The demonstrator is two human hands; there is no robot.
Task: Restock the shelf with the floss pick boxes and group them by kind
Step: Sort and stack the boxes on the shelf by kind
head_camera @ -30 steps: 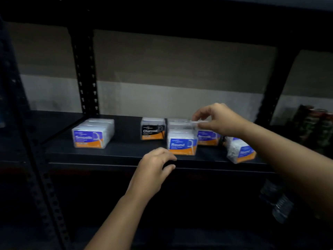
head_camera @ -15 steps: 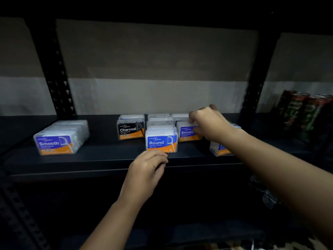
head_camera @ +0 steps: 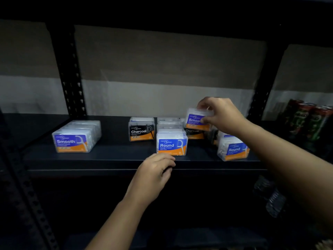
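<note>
On the black shelf (head_camera: 115,156) stands a row of Smooth boxes (head_camera: 72,142) at the left. A Charcoal box (head_camera: 141,131) sits mid-shelf beside a row of Round boxes (head_camera: 171,144). My right hand (head_camera: 220,113) grips a Smooth box (head_camera: 195,120) by its top and front, lifted clear above a second Charcoal box (head_camera: 193,134). A tilted Round box (head_camera: 233,150) lies at the right. My left hand (head_camera: 155,175) hovers with curled fingers at the shelf's front edge, just below the front Round box, holding nothing.
Black perforated uprights (head_camera: 72,78) stand behind the shelf at left and right. Dark cans (head_camera: 306,120) fill the neighbouring bay at the right. Clear packets (head_camera: 273,201) hang low on the right. The shelf lies bare between the Smooth row and the Charcoal box.
My right hand has closed on the Smooth box and lifted it off the shelf, uncovering a Charcoal box behind it. My left hand stays near the shelf edge.
</note>
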